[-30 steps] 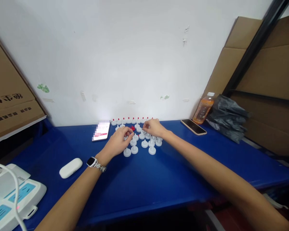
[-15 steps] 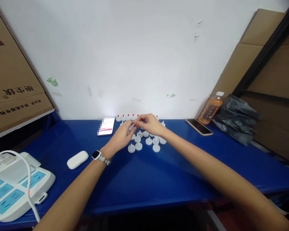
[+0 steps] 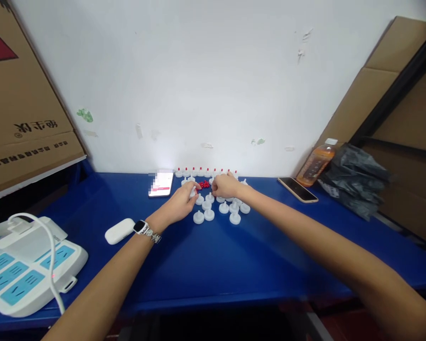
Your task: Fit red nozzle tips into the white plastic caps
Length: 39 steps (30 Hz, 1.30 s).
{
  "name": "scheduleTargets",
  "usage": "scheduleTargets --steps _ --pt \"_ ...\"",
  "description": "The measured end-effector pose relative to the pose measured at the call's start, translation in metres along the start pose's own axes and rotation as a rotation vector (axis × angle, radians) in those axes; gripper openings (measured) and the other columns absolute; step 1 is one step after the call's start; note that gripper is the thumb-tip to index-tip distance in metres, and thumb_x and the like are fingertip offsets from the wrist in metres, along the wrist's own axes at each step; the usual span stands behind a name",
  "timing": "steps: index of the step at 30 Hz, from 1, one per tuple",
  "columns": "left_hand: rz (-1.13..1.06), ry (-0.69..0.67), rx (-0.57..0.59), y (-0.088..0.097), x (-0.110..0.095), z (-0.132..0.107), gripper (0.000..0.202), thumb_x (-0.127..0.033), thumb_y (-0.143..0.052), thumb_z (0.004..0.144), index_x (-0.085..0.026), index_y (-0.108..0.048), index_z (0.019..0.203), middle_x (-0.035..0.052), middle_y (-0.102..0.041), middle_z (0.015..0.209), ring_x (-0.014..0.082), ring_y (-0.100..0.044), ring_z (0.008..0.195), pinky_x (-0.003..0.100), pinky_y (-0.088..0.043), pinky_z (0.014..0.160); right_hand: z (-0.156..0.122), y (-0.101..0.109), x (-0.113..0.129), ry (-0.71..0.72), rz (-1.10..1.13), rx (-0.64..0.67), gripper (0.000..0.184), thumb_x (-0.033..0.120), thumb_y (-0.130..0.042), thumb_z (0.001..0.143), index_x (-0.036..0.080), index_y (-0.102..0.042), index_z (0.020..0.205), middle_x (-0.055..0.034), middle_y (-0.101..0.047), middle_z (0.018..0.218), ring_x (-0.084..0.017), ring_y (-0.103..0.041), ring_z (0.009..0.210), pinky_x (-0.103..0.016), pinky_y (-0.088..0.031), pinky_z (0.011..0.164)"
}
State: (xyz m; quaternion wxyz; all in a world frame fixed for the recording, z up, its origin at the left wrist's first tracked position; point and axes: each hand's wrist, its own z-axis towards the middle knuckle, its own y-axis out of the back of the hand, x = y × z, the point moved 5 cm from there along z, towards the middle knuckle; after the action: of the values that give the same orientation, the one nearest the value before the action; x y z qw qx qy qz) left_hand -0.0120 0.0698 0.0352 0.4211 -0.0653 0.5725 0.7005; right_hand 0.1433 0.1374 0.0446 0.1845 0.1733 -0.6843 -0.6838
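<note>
My left hand (image 3: 180,201), with a watch on its wrist, is closed on a white nozzle cap (image 3: 192,192). A bit of red shows at its fingertips. My right hand (image 3: 227,185) is held low over the loose white caps, its fingers curled together and pointing down; whatever they grip, if anything, is hidden. Between the hands lies a small heap of red tips (image 3: 204,184). Several loose white nozzle caps (image 3: 206,205) without red tips stand around and in front of the right hand. Along the wall runs a row of white caps with red tips (image 3: 200,172).
On the blue table (image 3: 206,265) lie a lit phone (image 3: 161,183), a white case (image 3: 119,231) and a power strip (image 3: 31,279) at left. A dark phone (image 3: 297,190), a drink bottle (image 3: 315,163) and a black plastic bag (image 3: 355,177) sit at right. Cardboard (image 3: 31,104) leans at left.
My hands have come apart. The right hand has moved away from the left and down toward the loose caps, uncovering the red tips. The left still holds its white cap. The view has shifted slightly.
</note>
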Motion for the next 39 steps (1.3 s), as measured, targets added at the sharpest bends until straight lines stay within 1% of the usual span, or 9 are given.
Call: scheduleTargets --steps 5,11,16,19,23,26,33,36,39 --pt "-0.008 -0.031 0.010 -0.007 -0.001 0.001 0.027 -0.030 -0.041 0.096 -0.018 -0.053 0.117 0.0088 -0.063 0.105 0.0204 -0.061 0.084 0.035 -0.049 0.078 -0.008 0.001 -0.005 0.003 0.031 -0.042 0.022 0.040 -0.066 0.080 0.020 -0.074 0.076 -0.0074 -0.076 0.087 -0.026 -0.066 0.092 -0.045 -0.030 0.098" --pt "-0.012 -0.035 0.005 -0.009 -0.009 0.000 0.025 -0.034 -0.044 0.096 -0.019 -0.055 0.112 0.0071 -0.064 0.099 0.0194 -0.061 0.079 0.033 -0.048 0.075 -0.013 -0.001 -0.003 0.027 0.029 -0.025 0.012 0.031 -0.070 0.076 0.020 -0.075 0.075 -0.0056 -0.076 0.083 -0.024 -0.067 0.088 -0.044 -0.030 0.098" --pt "-0.038 -0.023 0.021 -0.010 -0.013 0.000 0.028 -0.040 -0.045 0.096 -0.019 -0.054 0.112 0.0024 -0.062 0.084 0.0167 -0.057 0.067 0.030 -0.045 0.066 -0.020 0.004 -0.002 0.052 0.082 -0.127 0.010 0.025 -0.065 0.079 0.019 -0.074 0.076 -0.0051 -0.076 0.083 -0.024 -0.067 0.088 -0.044 -0.032 0.098" --pt "-0.049 -0.011 0.020 -0.009 -0.014 0.000 0.030 -0.043 -0.045 0.097 -0.019 -0.054 0.113 0.0014 -0.060 0.081 0.0158 -0.056 0.064 0.028 -0.043 0.063 -0.025 0.007 -0.006 0.062 0.258 -0.198 0.011 0.025 -0.064 0.080 0.018 -0.071 0.076 -0.0051 -0.075 0.081 -0.022 -0.068 0.084 -0.039 -0.040 0.090" --pt "-0.069 -0.001 0.020 -0.008 -0.018 -0.001 0.035 -0.049 -0.044 0.097 -0.020 -0.053 0.114 -0.0028 -0.055 0.068 0.0144 -0.052 0.056 0.027 -0.041 0.059 -0.033 0.009 -0.010 0.034 0.774 -0.256 0.010 0.023 -0.063 0.079 0.014 -0.068 0.083 -0.0068 -0.074 0.076 -0.017 -0.068 0.069 -0.027 -0.048 0.066" --pt "-0.057 -0.009 0.005 -0.007 -0.023 -0.003 0.037 -0.053 -0.042 0.097 -0.020 -0.053 0.111 -0.0034 -0.053 0.067 0.0142 -0.050 0.055 0.027 -0.038 0.057 -0.041 0.010 -0.009 0.002 1.076 -0.336 0.011 0.023 -0.065 0.077 0.014 -0.065 0.084 -0.0067 -0.074 0.073 -0.016 -0.067 0.064 -0.025 -0.050 0.061" --pt "-0.008 -0.034 0.024 -0.011 -0.027 -0.005 0.036 -0.053 -0.040 0.098 -0.020 -0.052 0.106 0.0009 -0.060 0.078 0.0157 -0.054 0.063 0.028 -0.039 0.059 -0.059 0.002 0.004 0.006 1.287 -0.418 0.020 0.021 -0.067 0.074 0.015 -0.069 0.093 -0.0038 -0.074 0.075 -0.015 -0.069 0.068 -0.026 -0.053 0.066" --pt "0.022 -0.052 0.029 -0.013 -0.027 -0.005 0.037 -0.054 -0.040 0.098 -0.019 -0.050 0.107 0.0022 -0.061 0.080 0.0170 -0.056 0.065 0.029 -0.040 0.061 -0.064 -0.003 0.006 -0.010 1.393 -0.392 0.019 0.028 -0.072 0.074 0.015 -0.070 0.087 -0.0077 -0.076 0.082 -0.017 -0.071 0.070 -0.025 -0.051 0.059" --pt "0.056 -0.052 0.035 -0.014 -0.029 -0.006 0.038 -0.053 -0.040 0.098 -0.019 -0.046 0.113 0.0029 -0.061 0.081 0.0190 -0.058 0.067 0.030 -0.040 0.062 -0.068 -0.004 0.006 -0.025 1.452 -0.406 0.027 0.037 -0.078 0.072 0.014 -0.070 0.082 -0.0070 -0.074 0.074 -0.015 -0.067 0.061 -0.023 -0.046 0.050"
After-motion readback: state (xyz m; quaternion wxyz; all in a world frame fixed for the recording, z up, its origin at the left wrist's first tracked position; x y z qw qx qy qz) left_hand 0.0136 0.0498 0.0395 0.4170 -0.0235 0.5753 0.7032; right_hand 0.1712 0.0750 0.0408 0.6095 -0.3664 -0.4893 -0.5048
